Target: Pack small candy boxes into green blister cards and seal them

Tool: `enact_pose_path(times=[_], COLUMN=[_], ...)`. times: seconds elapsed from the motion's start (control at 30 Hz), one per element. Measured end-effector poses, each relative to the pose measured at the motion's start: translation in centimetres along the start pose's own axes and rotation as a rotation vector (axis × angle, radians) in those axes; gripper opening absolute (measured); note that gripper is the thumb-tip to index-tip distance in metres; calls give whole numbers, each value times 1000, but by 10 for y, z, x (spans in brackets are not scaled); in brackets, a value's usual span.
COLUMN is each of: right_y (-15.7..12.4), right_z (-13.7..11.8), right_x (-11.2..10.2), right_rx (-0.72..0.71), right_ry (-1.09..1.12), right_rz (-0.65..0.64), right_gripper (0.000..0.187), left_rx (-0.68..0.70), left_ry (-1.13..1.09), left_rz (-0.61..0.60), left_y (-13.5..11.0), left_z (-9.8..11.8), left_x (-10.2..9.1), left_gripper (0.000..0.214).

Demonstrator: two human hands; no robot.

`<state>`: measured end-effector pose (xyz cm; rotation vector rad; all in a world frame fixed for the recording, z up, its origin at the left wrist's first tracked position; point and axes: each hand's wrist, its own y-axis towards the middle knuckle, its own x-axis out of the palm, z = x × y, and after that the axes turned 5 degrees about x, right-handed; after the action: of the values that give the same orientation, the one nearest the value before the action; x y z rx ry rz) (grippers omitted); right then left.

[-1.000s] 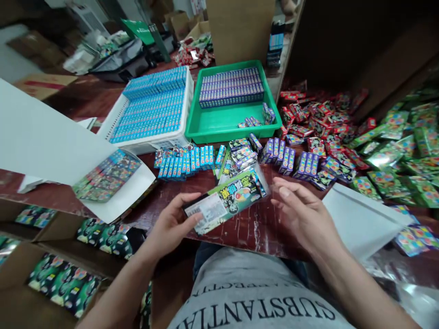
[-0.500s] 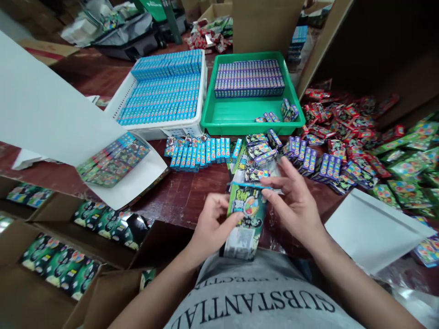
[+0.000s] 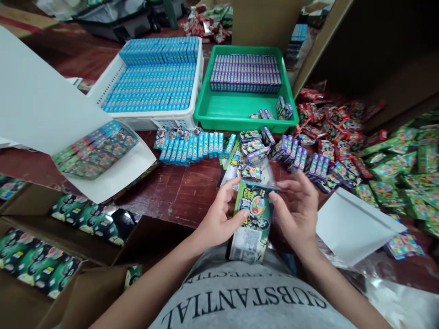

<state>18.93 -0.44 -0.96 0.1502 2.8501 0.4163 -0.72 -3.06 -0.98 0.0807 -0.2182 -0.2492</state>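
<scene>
Both of my hands hold a green printed packet in clear plastic (image 3: 252, 219), upright above the near table edge, close to my body. My left hand (image 3: 219, 219) grips its left side, thumb on the front. My right hand (image 3: 297, 214) pinches the upper right corner and the clear plastic top. Just beyond the packet lie loose small boxes: a row of blue ones (image 3: 192, 148), dark ones (image 3: 252, 151) and purple ones (image 3: 302, 157).
A white basket (image 3: 151, 121) packed with blue boxes and a green tray (image 3: 240, 119) with purple boxes stand at the back. Red packets (image 3: 329, 123) and green packets (image 3: 401, 160) are heaped at right. White card sheets (image 3: 353, 226) lie right and left. Open cardboard boxes (image 3: 51, 256) of green packets stand lower left.
The packet went from lying sideways in my left hand to standing upright near my body. My right hand, open before, closed on its top. The view tilted down.
</scene>
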Motion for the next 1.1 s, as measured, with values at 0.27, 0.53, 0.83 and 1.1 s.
enact_pose_path(times=[0.27,0.53,0.83,1.1], right_y=[0,3,25,31], right_z=[3,2,-26,-34], right_x=[-1,-5,-17,-15], right_rx=[227,263,242,318], right_ry=[258,317,253,327], right_rz=[-80,-209,-315,-347], right_gripper=[72,88,77,74], left_rx=[-1,1,-86,-154], left_ry=[111,88,281,343], left_rz=[113,194,146,103], left_y=[16,28,35,46], left_z=[7,12,43,56], left_x=[-7,-7,-2,-10], left_gripper=[13,27,14,12])
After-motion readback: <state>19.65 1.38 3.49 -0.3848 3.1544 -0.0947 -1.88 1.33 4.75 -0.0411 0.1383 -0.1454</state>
